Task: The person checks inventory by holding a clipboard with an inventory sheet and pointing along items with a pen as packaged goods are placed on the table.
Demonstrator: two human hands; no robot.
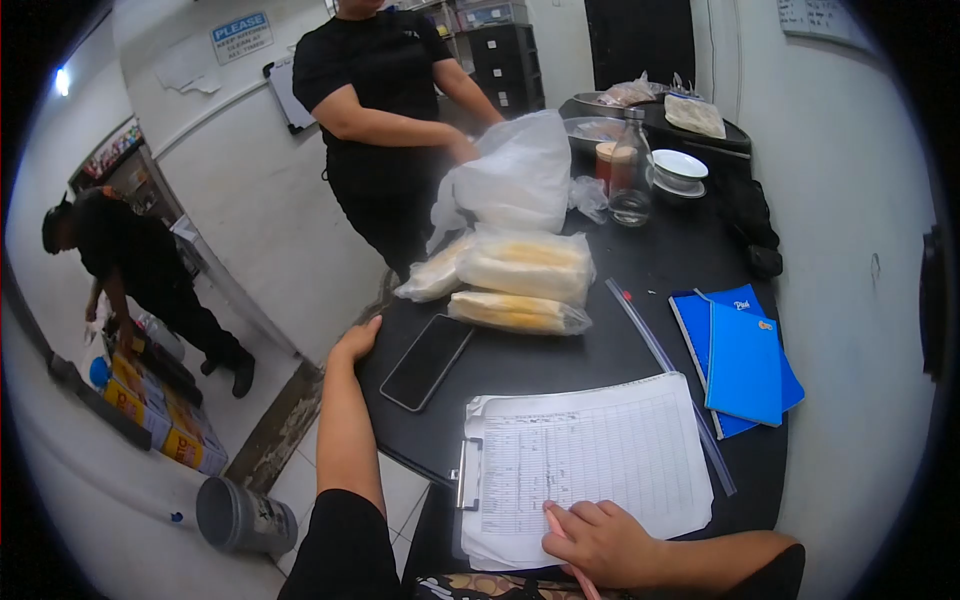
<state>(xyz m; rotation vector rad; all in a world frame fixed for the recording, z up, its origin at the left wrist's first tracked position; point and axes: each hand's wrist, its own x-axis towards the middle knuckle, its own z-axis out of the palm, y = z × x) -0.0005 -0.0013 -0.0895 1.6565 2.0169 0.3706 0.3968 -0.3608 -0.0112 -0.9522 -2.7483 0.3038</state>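
My right hand [600, 545] is closed around a pink pen [583, 584], its tip on a printed table sheet [610, 450] with handwritten marks. The sheet lies on top of a stack of papers held by a clipboard's metal clip [468, 473]. My left hand [357, 340] rests at the table's left edge; its thumb is stretched out and the other fingers are mostly hidden. A black phone [428, 362] lies just right of it. Beyond are clear plastic packs of long, pale yellow food [525, 265], with a smaller pack [520, 312] in front.
Across the table, a person in black [370, 110] has a hand in a white plastic bag [515, 175]. Blue notebooks [745, 360] and a clear plastic strip [650, 340] lie at right. A glass bottle [630, 185] and bowls [680, 168] stand behind. Another person [140, 255] bends over boxes at left.
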